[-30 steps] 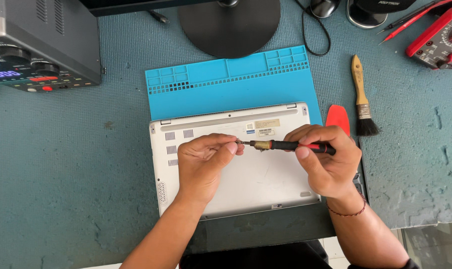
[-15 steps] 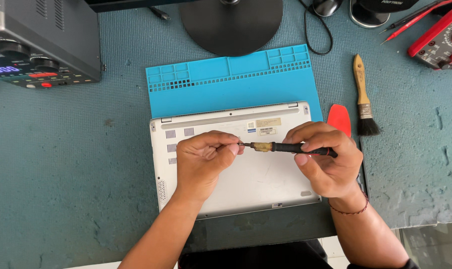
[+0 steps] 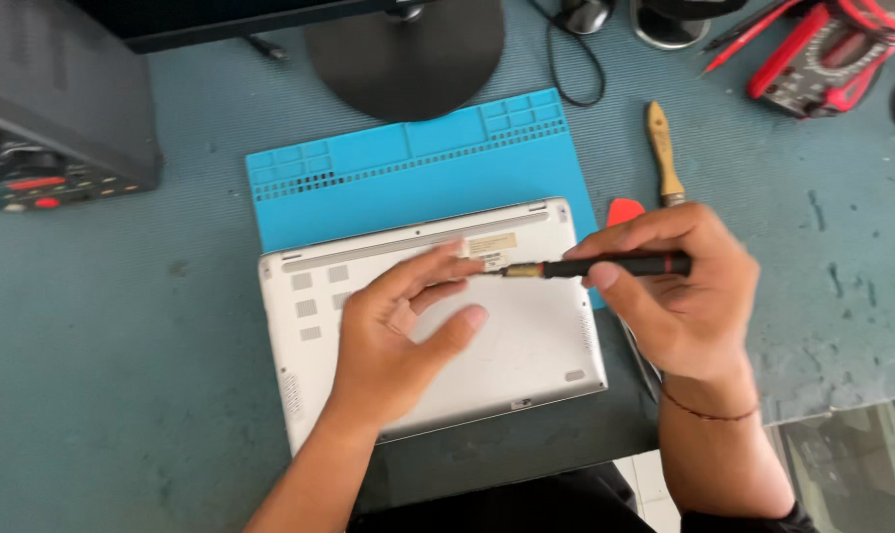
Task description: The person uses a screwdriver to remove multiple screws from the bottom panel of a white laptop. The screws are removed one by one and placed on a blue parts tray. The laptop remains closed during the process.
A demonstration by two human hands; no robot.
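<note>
A white laptop (image 3: 526, 345) lies upside down on the grey desk, its far edge over a blue work mat (image 3: 408, 178). My right hand (image 3: 674, 296) grips a black screwdriver (image 3: 605, 266) held level above the laptop, tip pointing left. My left hand (image 3: 398, 336) hovers over the laptop's underside with fingers spread, index and thumb close to the screwdriver's brass tip. I cannot tell whether the fingertips touch the tip.
A round black monitor base (image 3: 403, 54) stands behind the mat. A grey power supply box (image 3: 58, 118) sits far left. A wooden-handled brush (image 3: 663, 148) and a red pry tool (image 3: 623, 210) lie right of the mat. A red multimeter (image 3: 832, 54) rests far right.
My left hand's fingers have spread apart from their earlier pinch at the screwdriver's tip. My right hand holds the screwdriver as before. The camera view has shifted a little.
</note>
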